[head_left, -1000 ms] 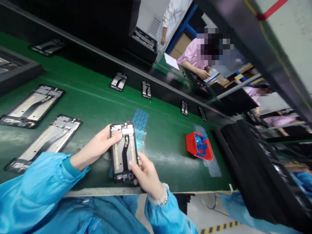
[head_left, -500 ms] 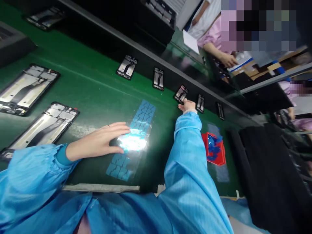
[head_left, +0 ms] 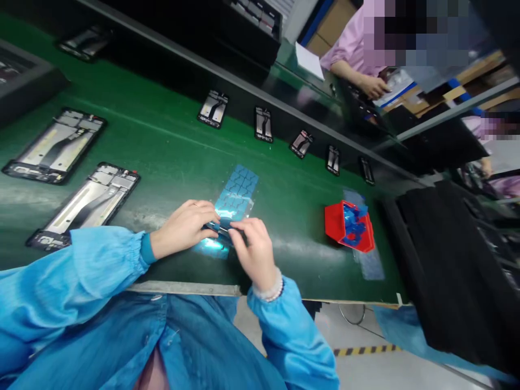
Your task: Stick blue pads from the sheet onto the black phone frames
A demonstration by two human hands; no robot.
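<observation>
A clear-backed sheet of blue die-cut stickers (head_left: 239, 187) lies on the green bench in front of me. Around its middle, the fingertips of both hands meet, and the sheet looks bent up between them. My left hand (head_left: 187, 227) pinches the sheet from the left with thumb and fingers. From the right, my right hand (head_left: 255, 246) closes thumb and forefinger on it; whether a single sticker is also in that pinch is hidden. Left of my hands lies an opened phone body (head_left: 87, 203), its inner side up, with another phone body (head_left: 57, 143) behind it.
Several more phone bodies, such as one (head_left: 213, 108), line the bench's far side. At right stands a red bin (head_left: 335, 222) of blue film scraps, on a translucent strip (head_left: 371, 265). Black cloth (head_left: 442, 271) covers the right end. Across the bench, a co-worker's hand (head_left: 374, 86) works.
My right hand has come back from the far row of phone bodies to the sticker sheet. My left hand's fingers have closed on the sheet, whose middle is now bent up.
</observation>
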